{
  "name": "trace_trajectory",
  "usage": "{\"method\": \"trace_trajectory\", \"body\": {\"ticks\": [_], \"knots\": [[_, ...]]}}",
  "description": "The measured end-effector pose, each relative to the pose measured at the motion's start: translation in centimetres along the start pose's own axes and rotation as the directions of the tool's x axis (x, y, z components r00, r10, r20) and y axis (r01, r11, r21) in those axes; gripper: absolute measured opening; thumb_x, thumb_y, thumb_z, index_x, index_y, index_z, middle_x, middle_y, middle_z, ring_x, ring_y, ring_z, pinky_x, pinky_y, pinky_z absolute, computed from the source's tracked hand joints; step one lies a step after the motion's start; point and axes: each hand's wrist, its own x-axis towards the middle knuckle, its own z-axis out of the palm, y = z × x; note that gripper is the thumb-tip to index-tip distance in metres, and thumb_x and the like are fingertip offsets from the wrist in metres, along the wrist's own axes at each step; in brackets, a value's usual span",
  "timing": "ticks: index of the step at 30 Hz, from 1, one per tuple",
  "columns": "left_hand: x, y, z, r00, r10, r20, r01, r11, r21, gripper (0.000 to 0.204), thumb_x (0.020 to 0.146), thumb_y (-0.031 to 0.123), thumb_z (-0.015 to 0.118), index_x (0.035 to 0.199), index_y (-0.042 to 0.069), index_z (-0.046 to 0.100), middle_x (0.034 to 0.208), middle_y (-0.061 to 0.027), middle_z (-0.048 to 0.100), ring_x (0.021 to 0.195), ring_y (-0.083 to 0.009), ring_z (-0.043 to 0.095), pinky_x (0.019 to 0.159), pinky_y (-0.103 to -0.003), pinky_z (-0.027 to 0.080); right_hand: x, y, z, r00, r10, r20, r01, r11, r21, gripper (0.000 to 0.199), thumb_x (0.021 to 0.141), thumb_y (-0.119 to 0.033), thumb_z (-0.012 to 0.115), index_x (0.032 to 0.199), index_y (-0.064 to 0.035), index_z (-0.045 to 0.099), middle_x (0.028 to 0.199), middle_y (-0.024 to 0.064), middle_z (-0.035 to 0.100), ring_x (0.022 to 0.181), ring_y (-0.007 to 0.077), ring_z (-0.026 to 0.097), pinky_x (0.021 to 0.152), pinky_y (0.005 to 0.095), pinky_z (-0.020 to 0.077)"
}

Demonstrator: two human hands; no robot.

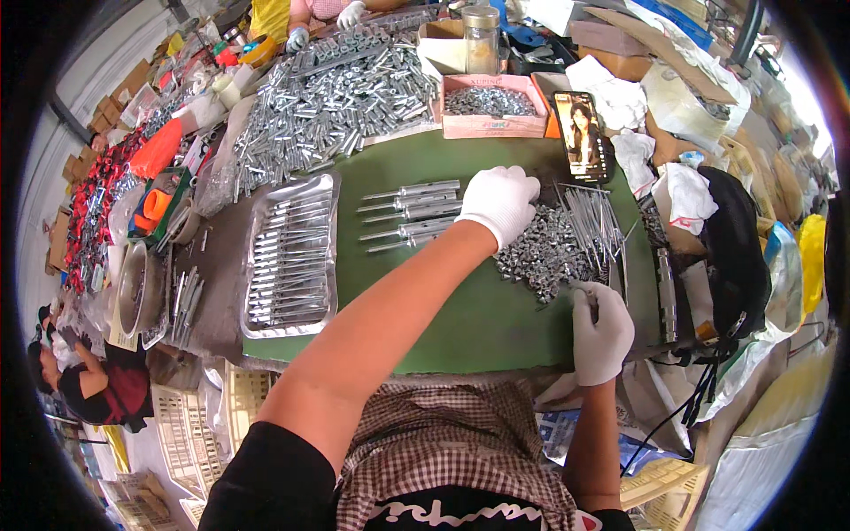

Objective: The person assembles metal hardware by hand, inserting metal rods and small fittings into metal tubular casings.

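Note:
Both my hands wear white knitted gloves. My left hand (502,205) is closed at the upper left edge of a pile of small metal nuts (544,252); what its fingers hold, if anything, is hidden. My right hand (602,334) is pinched at the lower right of that pile, and anything between its fingertips is too small to name. Thin metal rods (595,221) lie in a bundle right of the nuts. Several metal tubes with thin rods sticking out (414,212) lie side by side left of my left hand. A silver tray (292,257) further left holds a row of similar pieces.
Behind the green mat (443,336) lies a big heap of metal tubes (336,111). A pink box (493,106) of small metal parts, a glass jar (481,40) and an upright phone (580,137) stand at the back. A black bag (735,248) is at right. Another person's gloved hand (351,14) shows beyond.

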Motion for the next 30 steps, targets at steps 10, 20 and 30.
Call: {"method": "trace_trajectory", "body": {"ticks": [10,20,30], "knots": [[0.1,0.2,0.0,1.000,-0.012,0.001,0.012,1.000,0.007,0.013,0.081,0.016,0.059,0.085,0.007,0.068,0.089,-0.0160,0.066,0.089,-0.0332,0.064,0.084,-0.043,0.051,0.3,0.1,0.0,0.998,-0.052,-0.032,0.052,0.999,0.001,0.008,0.085,-0.010,0.068,0.092,-0.0059,0.068,0.085,0.0104,0.067,0.071,0.0239,0.065,0.066,0.0329,0.0508],[-1.7,1.3,-1.3,0.997,-0.076,-0.020,0.057,0.878,-0.475,0.022,0.087,0.020,0.058,0.096,0.002,0.067,0.095,-0.0196,0.065,0.093,-0.0356,0.062,0.086,-0.041,0.049,7.4,-1.0,1.9,0.997,0.049,0.057,-0.062,0.966,0.249,0.021,0.089,-0.018,0.066,0.102,-0.0011,0.069,0.089,0.0118,0.070,0.076,0.0190,0.066,0.074,0.0305,0.0504],[-2.0,1.5,-0.8,0.957,-0.258,0.135,0.267,0.593,-0.759,0.021,0.086,0.013,0.063,0.100,-0.003,0.063,0.085,-0.0115,0.068,0.076,-0.0160,0.066,0.071,-0.030,0.053,11.9,-0.4,3.9,0.881,0.099,0.462,-0.252,0.926,0.281,0.020,0.085,-0.017,0.067,0.098,-0.0023,0.072,0.084,0.0067,0.072,0.076,0.0128,0.065,0.072,0.0281,0.0499]]}}
